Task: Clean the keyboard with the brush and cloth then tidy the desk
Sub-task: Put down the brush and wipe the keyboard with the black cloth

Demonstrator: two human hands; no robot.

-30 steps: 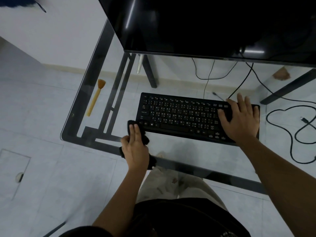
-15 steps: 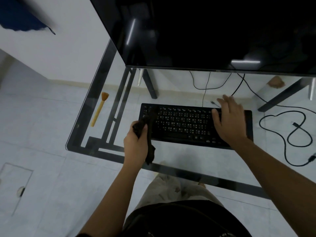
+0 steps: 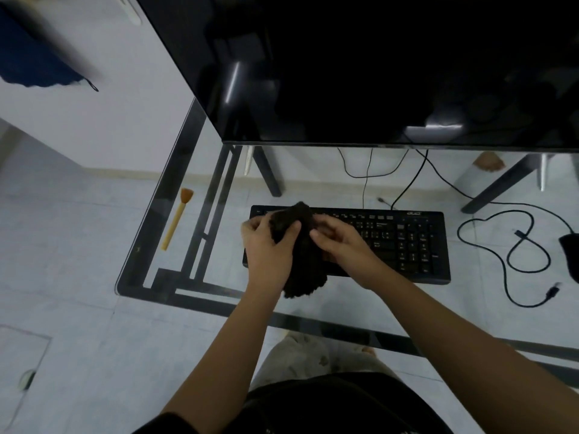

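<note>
Glass bench (image 3: 200,170) at frame centre: right hand (image 3: 343,245) has left the keyboard (image 3: 407,242), joining left hand (image 3: 266,249). Both grips close on the cloth (image 3: 304,261), likely refolding; brush (image 3: 177,219) lies left.

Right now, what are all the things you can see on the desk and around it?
keyboard: one, black, flat on the glass desk, in front of the screen.
cloth: one, dark, held above the keyboard's left end, hanging down.
brush: one, tan handle with orange bristles, lying on the desk's left part, apart from the keyboard.
screen: one, black, switched off, at the back of the desk.
glass desk: one, clear top with a dark frame.
cables: several, black, looped to the right of the keyboard.
mouse: one, black, at the right edge, partly cut off.
left hand: one, gripping the cloth.
right hand: one, pinching the cloth.
</note>
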